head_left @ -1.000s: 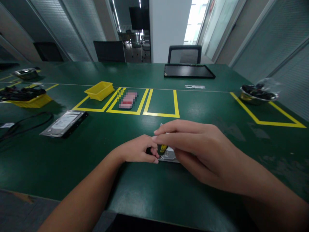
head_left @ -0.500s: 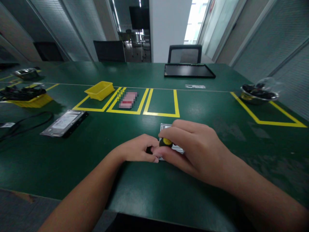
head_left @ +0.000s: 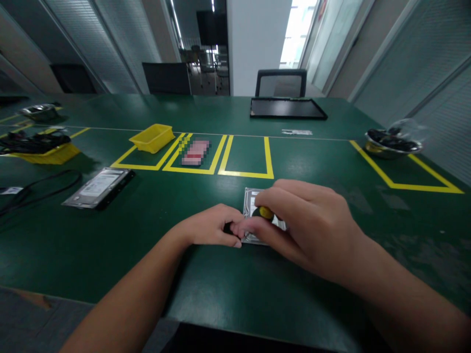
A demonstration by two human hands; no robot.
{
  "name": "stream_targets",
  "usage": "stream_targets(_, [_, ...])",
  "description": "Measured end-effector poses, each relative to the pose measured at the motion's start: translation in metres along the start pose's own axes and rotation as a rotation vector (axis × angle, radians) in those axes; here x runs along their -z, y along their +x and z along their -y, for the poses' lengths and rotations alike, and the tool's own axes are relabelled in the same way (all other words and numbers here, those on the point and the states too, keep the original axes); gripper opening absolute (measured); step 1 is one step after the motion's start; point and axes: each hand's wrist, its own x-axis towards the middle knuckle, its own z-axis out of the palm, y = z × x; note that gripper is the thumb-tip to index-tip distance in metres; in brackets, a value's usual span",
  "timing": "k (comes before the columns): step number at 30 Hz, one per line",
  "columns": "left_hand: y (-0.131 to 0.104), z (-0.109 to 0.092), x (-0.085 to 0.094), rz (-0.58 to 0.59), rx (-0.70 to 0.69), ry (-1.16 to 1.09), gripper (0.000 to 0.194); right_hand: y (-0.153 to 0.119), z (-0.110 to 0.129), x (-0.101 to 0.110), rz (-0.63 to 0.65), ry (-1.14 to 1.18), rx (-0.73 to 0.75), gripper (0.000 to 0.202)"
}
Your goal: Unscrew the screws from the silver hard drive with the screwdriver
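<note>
To the left of the yellow tray (head_left: 151,142), a heap of dark cables (head_left: 31,140) in a second yellow tray (head_left: 51,156), with a metal bowl (head_left: 39,114) farther back. Just right of the yellow tray, a pixelated pink item (head_left: 196,152) inside a tape outline (head_left: 189,171); farther right and back, a black-framed panel (head_left: 289,108). Well to the right of the yellow tray, a second bowl (head_left: 390,151) with dark items (head_left: 384,137).
</note>
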Motion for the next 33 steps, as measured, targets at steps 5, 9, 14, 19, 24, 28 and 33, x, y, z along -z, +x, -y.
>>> stream_targets(5, [-0.001,-0.003,0.003,0.061,0.045,-0.102,0.016,-0.002,0.005,0.019,-0.041,-0.108,-0.044,0.026])
stream_targets(9, [-0.002,-0.001,0.002,0.054,0.047,-0.102,0.018,-0.008,0.01,0.031,-0.095,-0.218,-0.14,0.028])
stream_targets(14, [-0.003,0.002,0.0,-0.003,0.062,-0.013,0.022,-0.02,0.014,0.044,-0.178,-0.324,-0.247,0.028])
stream_targets(19, [-0.003,0.0,-0.001,0.03,0.067,0.015,0.022,-0.031,0.015,0.052,-0.2,-0.488,-0.555,0.05])
stream_targets(24, [-0.003,-0.004,0.001,0.033,0.084,0.023,0.024,-0.042,0.015,0.041,-0.172,-0.528,-0.571,0.03])
stream_targets(28, [-0.003,-0.005,0.001,0.044,0.072,0.015,0.023,-0.052,0.005,0.027,-0.033,-0.608,-0.61,0.021])
stream_targets(33, [-0.003,-0.005,0.0,0.039,0.074,0.007,0.022,-0.07,-0.021,0.005,0.055,-0.611,-0.697,0.017])
